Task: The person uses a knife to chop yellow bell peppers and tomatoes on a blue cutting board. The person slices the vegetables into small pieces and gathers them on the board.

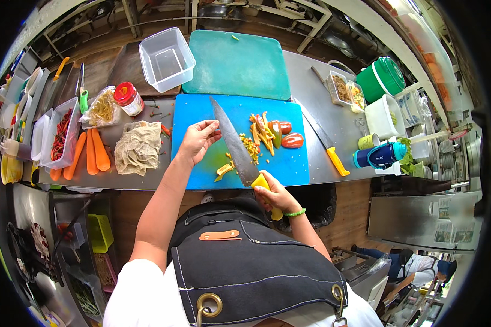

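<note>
My right hand [274, 195] grips the yellow handle of a large kitchen knife [235, 144], its broad dark blade slanting up and left over the blue cutting board [193, 173]. My left hand [200, 143] is raised beside the blade, thumb and fingertips pinched together close to its edge. Whether anything sits in that pinch is too small to make out. Under and right of the blade lie diced pepper pieces [249, 146], yellow-orange pepper strips [263, 132] and several red pepper pieces [293, 140]. A cut yellow piece [223, 171] rests near the board's front edge.
A second yellow-handled knife [333, 152] lies right of the board. Behind stand a green board [234, 65] and a clear plastic tub [166, 60]. Leftward are a cloth [138, 148], carrots [99, 152], a red-lidded jar [129, 99] and a chilli tub [63, 133]. A blue flask [379, 155] stands right.
</note>
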Available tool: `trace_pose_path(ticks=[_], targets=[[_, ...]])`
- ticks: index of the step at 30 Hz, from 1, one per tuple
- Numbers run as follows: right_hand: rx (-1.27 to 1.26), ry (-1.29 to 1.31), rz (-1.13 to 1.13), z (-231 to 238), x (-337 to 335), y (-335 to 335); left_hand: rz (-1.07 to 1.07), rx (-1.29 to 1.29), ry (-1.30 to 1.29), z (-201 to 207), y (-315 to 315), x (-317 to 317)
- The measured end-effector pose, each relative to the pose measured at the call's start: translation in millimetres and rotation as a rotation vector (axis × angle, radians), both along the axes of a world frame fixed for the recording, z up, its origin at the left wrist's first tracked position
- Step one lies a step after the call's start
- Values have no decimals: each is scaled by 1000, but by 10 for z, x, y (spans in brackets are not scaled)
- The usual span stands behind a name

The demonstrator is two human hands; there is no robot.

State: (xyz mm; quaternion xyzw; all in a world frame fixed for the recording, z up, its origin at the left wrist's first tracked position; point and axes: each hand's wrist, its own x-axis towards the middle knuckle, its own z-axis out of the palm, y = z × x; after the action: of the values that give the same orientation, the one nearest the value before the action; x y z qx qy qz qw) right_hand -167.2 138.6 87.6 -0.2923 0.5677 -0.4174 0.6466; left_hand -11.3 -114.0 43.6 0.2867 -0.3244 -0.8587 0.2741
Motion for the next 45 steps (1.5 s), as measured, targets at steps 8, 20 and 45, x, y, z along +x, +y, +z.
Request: trace_pose_path(ticks=[8,20,45], targets=[[-1,337,-32,-40,22,23,366,-1137,-1031,-38,-392,643],[-29,1194,283,46,398,-324,-454,-1665,-428,-85,597,582],[-62,1186,300,-155,354,-836,-159,-1565,-597,-213,822,404]])
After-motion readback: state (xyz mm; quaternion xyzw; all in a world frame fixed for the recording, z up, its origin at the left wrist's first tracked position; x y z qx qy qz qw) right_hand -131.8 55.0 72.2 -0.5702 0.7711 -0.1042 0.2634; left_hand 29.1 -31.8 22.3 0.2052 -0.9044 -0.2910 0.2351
